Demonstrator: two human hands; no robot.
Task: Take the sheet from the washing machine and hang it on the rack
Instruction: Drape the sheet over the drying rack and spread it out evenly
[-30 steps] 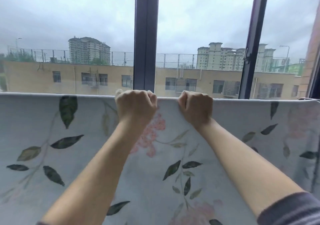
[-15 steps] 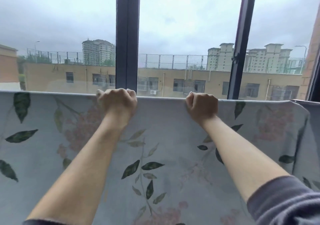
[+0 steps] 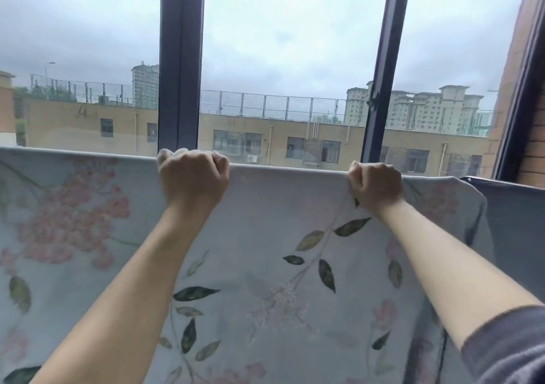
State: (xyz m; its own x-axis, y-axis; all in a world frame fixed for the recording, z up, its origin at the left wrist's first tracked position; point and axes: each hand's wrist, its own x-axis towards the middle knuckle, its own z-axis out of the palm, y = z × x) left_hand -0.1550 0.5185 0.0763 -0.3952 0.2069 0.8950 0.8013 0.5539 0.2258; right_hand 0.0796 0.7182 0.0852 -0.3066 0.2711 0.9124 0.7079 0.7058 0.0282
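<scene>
A pale blue sheet [image 3: 265,236] printed with dark leaves and pink flowers hangs spread out in front of me, its top edge running level across the view. My left hand [image 3: 193,177] grips that top edge near the middle, fingers curled over it. My right hand [image 3: 375,183] grips the same edge further right, near the sheet's right corner. The rack bar beneath the fold is hidden by the cloth.
A dark blue cloth [image 3: 513,221] hangs just right of the sheet. Behind stands a window with dark frames [image 3: 180,65], with buildings and grey sky outside. A brick wall [image 3: 530,153] closes the right side.
My hands have slid apart along the sheet's top edge, the right one travelling toward the right corner. The view has shifted right, bringing the sheet's right end into sight.
</scene>
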